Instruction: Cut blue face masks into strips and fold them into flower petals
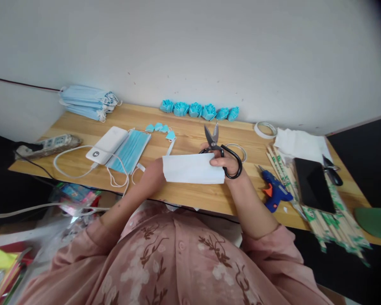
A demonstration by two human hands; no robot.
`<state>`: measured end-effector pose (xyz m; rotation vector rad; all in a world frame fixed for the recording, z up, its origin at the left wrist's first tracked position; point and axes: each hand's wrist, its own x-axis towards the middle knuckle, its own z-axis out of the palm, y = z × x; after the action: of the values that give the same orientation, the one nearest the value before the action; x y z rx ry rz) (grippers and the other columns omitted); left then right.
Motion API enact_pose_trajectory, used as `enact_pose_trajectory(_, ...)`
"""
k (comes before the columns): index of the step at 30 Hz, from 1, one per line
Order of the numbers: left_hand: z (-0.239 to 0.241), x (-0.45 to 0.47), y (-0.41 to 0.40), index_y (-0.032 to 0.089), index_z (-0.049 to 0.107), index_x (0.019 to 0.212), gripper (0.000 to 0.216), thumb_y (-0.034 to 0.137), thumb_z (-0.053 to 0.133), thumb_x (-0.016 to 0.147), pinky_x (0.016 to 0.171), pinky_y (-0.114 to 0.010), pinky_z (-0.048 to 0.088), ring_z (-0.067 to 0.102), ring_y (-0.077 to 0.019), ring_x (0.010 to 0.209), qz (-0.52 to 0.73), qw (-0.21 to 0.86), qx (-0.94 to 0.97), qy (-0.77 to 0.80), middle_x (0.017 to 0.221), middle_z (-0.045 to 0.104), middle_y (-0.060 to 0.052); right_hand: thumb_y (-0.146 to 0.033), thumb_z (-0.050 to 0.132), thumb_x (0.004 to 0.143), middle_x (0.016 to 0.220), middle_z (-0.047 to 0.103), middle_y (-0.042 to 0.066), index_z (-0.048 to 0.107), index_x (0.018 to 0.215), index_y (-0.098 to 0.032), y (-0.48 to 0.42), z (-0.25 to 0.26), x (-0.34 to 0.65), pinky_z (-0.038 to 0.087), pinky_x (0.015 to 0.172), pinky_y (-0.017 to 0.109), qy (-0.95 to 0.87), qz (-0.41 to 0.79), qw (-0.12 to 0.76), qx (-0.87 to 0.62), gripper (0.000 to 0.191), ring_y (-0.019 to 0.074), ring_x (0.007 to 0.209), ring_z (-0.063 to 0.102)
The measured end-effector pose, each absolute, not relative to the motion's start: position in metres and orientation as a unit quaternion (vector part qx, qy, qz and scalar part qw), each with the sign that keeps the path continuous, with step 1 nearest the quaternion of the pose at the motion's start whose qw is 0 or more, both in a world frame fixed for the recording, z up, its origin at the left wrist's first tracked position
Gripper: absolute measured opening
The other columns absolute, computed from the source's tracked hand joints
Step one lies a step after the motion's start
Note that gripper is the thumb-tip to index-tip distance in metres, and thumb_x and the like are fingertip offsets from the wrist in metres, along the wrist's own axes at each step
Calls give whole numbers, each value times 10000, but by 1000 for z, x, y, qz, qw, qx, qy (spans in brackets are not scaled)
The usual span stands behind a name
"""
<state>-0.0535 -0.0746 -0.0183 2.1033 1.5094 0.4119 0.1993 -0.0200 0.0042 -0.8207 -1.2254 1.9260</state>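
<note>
A flat white strip of mask-like material (193, 168) stretches between both hands above the table's front edge. My left hand (157, 171) is closed on its left end, with the fingers mostly hidden behind it. My right hand (227, 162) pinches the right end under its thumb. That same hand also carries black-handled scissors (212, 143), whose blades point away from me and stand apart. Just beyond my left hand lie small blue cut pieces (170, 135) and a narrow white strip. A blue face mask (131, 148) rests to the left, partly under a white power bank (106, 144).
Blue fabric flowers (195, 109) line the wall. A stack of masks (85, 101) lies back left, near a power strip (49, 146). On the right are a tape roll (256, 129), a blue glue gun (275, 190), a phone (314, 184) and wrapped chopsticks (332, 228).
</note>
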Motion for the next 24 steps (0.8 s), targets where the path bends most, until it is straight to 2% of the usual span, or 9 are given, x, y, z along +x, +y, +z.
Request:
enact_pose_trajectory(4,-16,-57,-81,171,711,1123,324,162,496,882,901,-420,528,685,-332,1055,144,196,793,559,1135,710,-176,-275,780,476,644,673,-25,668,960,-208,-21,10,205,401,422,231,-464,709,391,-360,501,150,479,581)
enact_pose_trajectory(6,-9,-61,-73,154,691,1183,343,196,496,905,875,-403,523,682,-327,1049,158,155,774,594,1151,697,-181,-297,774,458,653,669,-21,663,942,-226,-20,14,206,427,448,254,-452,677,435,-386,502,173,522,606)
enact_pose_trajectory(10,13,-68,-43,186,649,1294,385,263,522,939,876,-370,498,671,-297,1062,166,118,749,630,1118,718,-132,-365,732,517,847,734,28,660,964,-244,-11,19,208,561,615,364,-424,616,551,-371,468,266,810,706)
enact_pose_trajectory(12,21,-69,-25,178,668,1272,369,282,507,957,888,-374,486,670,-299,1057,153,100,750,635,1088,732,-136,-362,713,572,912,740,30,651,984,-253,-4,18,210,586,661,378,-410,606,594,-334,431,268,911,706)
enact_pose_trajectory(16,19,-62,8,161,693,1243,362,290,512,957,893,-376,482,669,-312,1090,85,89,778,616,1177,730,-161,-253,706,595,941,739,1,643,970,-265,10,10,217,597,587,333,-350,587,653,-327,380,223,826,699)
enact_pose_trajectory(19,5,-54,26,184,667,1284,393,290,563,921,890,-357,487,657,-302,1136,32,75,799,596,1205,728,-141,-202,686,573,942,732,-25,638,917,-265,18,2,220,601,542,321,-313,570,679,-339,353,199,766,691)
enact_pose_trajectory(21,-3,-51,33,206,665,1273,395,280,589,893,885,-337,485,657,-280,1138,7,64,805,589,1206,733,-114,-183,680,563,883,729,-34,619,844,-266,22,-3,220,605,552,307,-287,564,695,-341,299,197,783,697)
enact_pose_trajectory(24,-5,-52,40,214,714,1152,316,253,589,864,830,-315,479,674,-259,1062,9,74,804,590,1116,760,-89,-156,675,572,820,735,-33,581,757,-270,24,-7,218,621,616,308,-265,567,702,-341,236,201,821,709)
